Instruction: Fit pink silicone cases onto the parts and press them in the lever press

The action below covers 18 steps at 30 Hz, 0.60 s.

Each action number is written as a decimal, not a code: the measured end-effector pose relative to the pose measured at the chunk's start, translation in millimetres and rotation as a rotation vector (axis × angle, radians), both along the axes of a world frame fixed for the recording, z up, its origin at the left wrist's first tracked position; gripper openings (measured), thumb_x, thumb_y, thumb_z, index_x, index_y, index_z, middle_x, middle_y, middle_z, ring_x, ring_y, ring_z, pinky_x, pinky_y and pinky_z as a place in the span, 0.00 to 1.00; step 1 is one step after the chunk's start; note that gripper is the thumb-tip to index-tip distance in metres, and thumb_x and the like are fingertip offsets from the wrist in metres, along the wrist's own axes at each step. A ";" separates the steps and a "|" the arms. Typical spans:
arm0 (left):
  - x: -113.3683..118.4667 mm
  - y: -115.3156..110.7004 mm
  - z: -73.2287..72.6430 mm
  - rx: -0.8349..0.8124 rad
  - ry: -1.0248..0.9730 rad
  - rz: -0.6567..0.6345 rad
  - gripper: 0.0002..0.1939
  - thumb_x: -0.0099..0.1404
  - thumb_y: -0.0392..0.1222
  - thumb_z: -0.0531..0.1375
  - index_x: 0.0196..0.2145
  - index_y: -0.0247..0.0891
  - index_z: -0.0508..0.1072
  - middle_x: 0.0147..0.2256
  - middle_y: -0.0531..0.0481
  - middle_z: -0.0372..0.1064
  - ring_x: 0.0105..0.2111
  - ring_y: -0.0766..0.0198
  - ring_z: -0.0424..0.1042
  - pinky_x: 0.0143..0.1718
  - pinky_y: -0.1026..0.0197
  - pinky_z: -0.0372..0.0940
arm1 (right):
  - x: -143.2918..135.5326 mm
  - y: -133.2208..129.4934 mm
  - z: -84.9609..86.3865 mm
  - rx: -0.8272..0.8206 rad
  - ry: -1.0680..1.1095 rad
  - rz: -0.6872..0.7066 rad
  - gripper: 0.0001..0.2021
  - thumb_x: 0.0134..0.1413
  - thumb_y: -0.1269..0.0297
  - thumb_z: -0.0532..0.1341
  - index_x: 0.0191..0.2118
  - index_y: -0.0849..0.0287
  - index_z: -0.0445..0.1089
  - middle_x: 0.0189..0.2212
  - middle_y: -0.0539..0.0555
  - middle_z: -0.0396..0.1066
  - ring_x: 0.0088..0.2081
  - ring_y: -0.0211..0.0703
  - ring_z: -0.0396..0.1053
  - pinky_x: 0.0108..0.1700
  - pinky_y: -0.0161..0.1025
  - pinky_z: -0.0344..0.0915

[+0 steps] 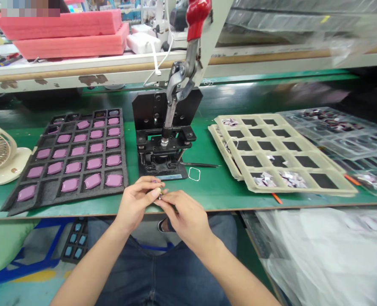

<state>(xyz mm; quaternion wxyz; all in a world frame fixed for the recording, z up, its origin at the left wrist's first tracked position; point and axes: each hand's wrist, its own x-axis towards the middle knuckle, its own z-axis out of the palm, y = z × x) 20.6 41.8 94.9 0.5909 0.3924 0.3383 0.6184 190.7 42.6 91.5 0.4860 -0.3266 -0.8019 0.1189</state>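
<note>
Watching remotely: left hand and right hand are pinching a small part (purplish, perhaps) by the worktop's near edge.

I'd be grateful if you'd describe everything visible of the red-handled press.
The press stands upright on the green table. Its lever points up, ending in a red grip; below are a silver, metallic linkage and rod, a black backplate with angled upper corners and a black base. The left hand is in front; contact is unclear.
</note>
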 end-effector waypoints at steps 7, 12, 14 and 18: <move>-5.1 -0.5 -4.6 0.023 0.053 -0.059 0.08 0.66 0.45 0.77 0.42 0.43 0.87 0.52 0.38 0.72 0.54 0.47 0.74 0.57 0.53 0.75 | 2.0 7.6 0.4 -0.139 0.066 -0.039 0.14 0.68 0.67 0.71 0.55 0.58 0.72 0.45 0.55 0.76 0.44 0.42 0.75 0.48 0.40 0.78; -7.2 -2.9 -7.6 -0.076 -0.001 -0.080 0.21 0.64 0.46 0.79 0.53 0.45 0.85 0.54 0.39 0.73 0.53 0.50 0.75 0.53 0.60 0.74 | 8.0 5.1 4.7 -0.238 0.059 0.035 0.21 0.69 0.68 0.70 0.64 0.55 0.72 0.55 0.58 0.73 0.46 0.41 0.75 0.48 0.38 0.79; -7.4 -3.3 -7.6 -0.072 0.015 -0.088 0.22 0.66 0.46 0.78 0.55 0.45 0.84 0.54 0.39 0.73 0.52 0.51 0.76 0.54 0.61 0.74 | 9.7 3.2 7.0 -0.274 0.071 0.058 0.21 0.69 0.69 0.69 0.64 0.54 0.71 0.54 0.57 0.73 0.44 0.39 0.75 0.45 0.37 0.78; -10.3 -1.7 -5.3 0.010 0.061 -0.108 0.18 0.68 0.46 0.76 0.54 0.44 0.85 0.53 0.39 0.71 0.52 0.48 0.77 0.55 0.56 0.76 | 10.1 3.4 8.7 -0.341 0.121 0.049 0.23 0.64 0.71 0.72 0.62 0.55 0.71 0.48 0.55 0.76 0.36 0.36 0.71 0.39 0.35 0.75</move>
